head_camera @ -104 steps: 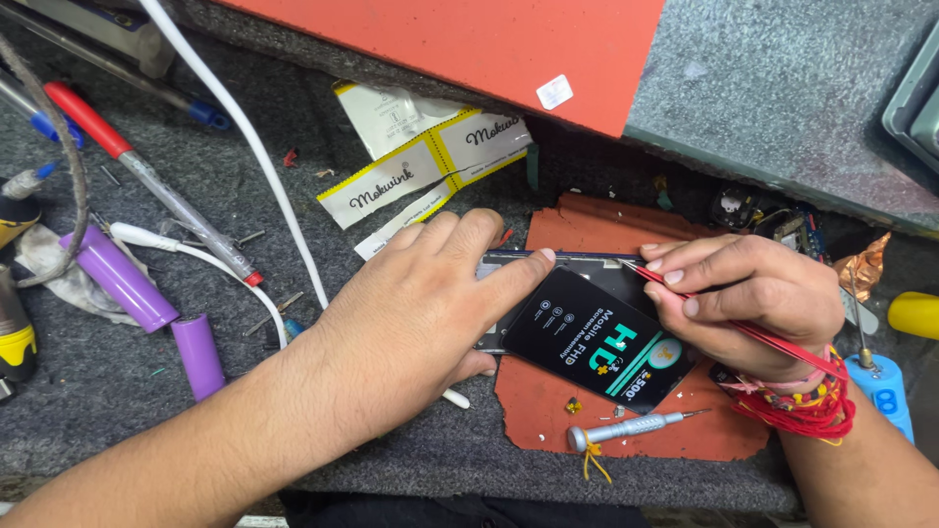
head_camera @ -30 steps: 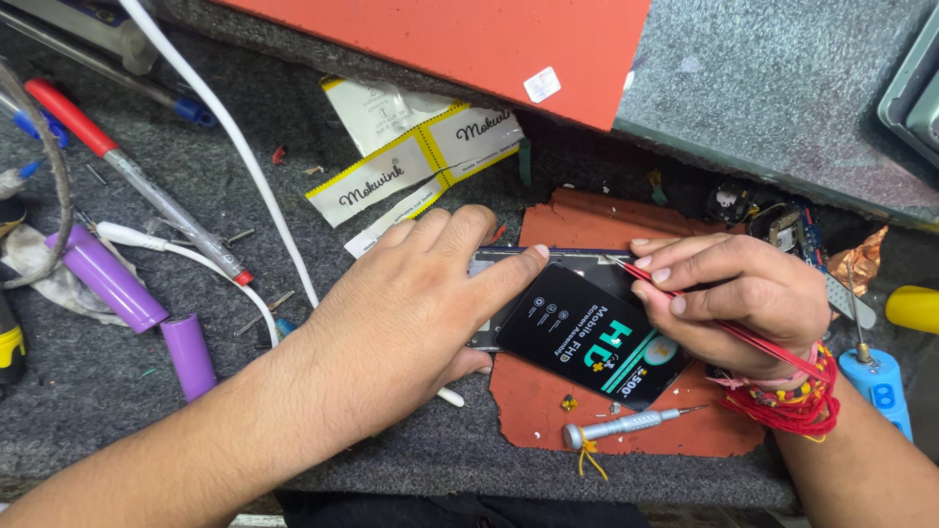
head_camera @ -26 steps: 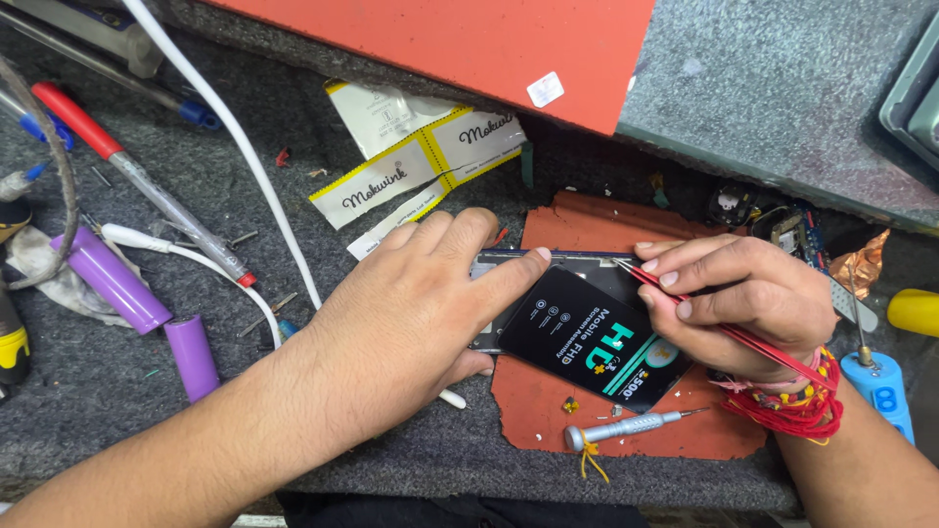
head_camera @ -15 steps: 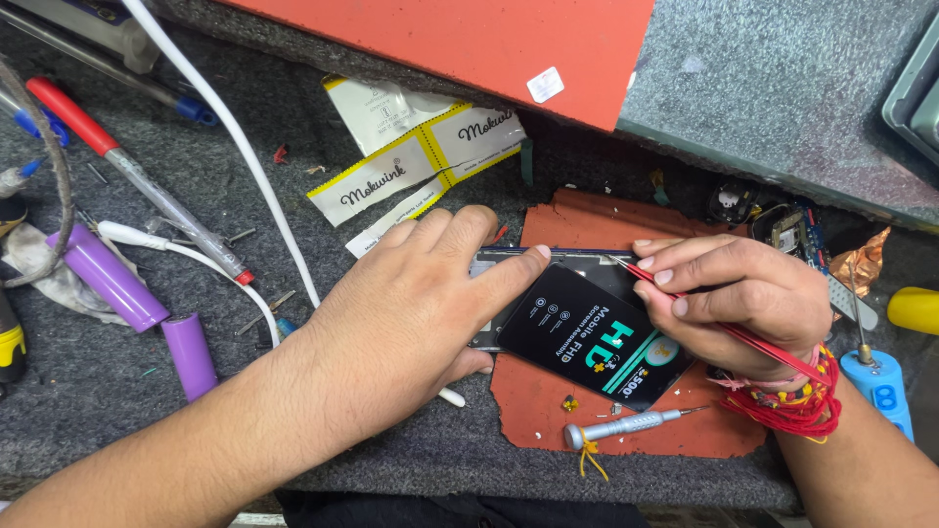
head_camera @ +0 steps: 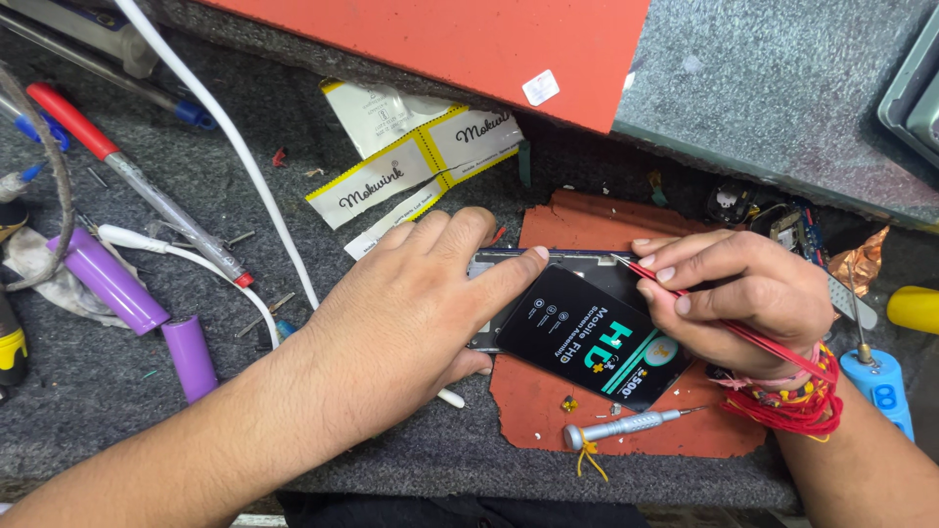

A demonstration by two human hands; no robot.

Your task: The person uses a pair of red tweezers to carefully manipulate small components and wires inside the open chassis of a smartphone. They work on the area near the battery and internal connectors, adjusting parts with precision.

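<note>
Grey felt bench [head_camera: 293,196], red mat [head_camera: 636,430], scattered tools.

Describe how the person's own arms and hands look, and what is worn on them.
Both forearms are bare, no sleeves or gloves. The left hand shows no ring or band. The right hand has red thread wound many times around its wrist, with a pinkish band beside it.

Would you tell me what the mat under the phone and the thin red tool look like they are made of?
Mat: probably rubber or silicone; matte orange-red, ragged edges. Red tool: likely metal or hard plastic; thin, straight, slightly glossy.
</note>
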